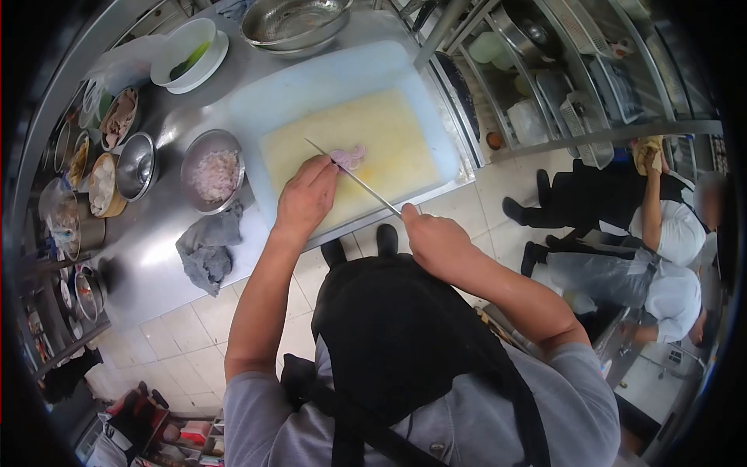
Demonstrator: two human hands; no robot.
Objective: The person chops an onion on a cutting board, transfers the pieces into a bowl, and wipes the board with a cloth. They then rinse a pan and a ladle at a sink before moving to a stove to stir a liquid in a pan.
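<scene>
A kitchen knife (364, 185) lies slantwise over the yellow cutting board (299, 140), its tip pointing to the far left. My right hand (434, 237) is wrapped round its handle at the board's near right edge. Thin pale-purple slices, like red onion or shallot (350, 157), lie in a small heap beside the blade. My left hand (309, 193) rests on the board, fingers bent and pressed together against the blade's left side. Whatever sits under those fingertips is hidden. Left of the board stands a metal bowl (189, 165) of chopped pale-purple onion.
Under the yellow board is a larger bluish-white board (327, 68). A grey cloth (208, 251) lies near the counter's front edge. Metal bowls (137, 166) and food containers line the left; a white bowl (173, 58) and metal pans (292, 23) stand behind. Two people (661, 226) are at the right.
</scene>
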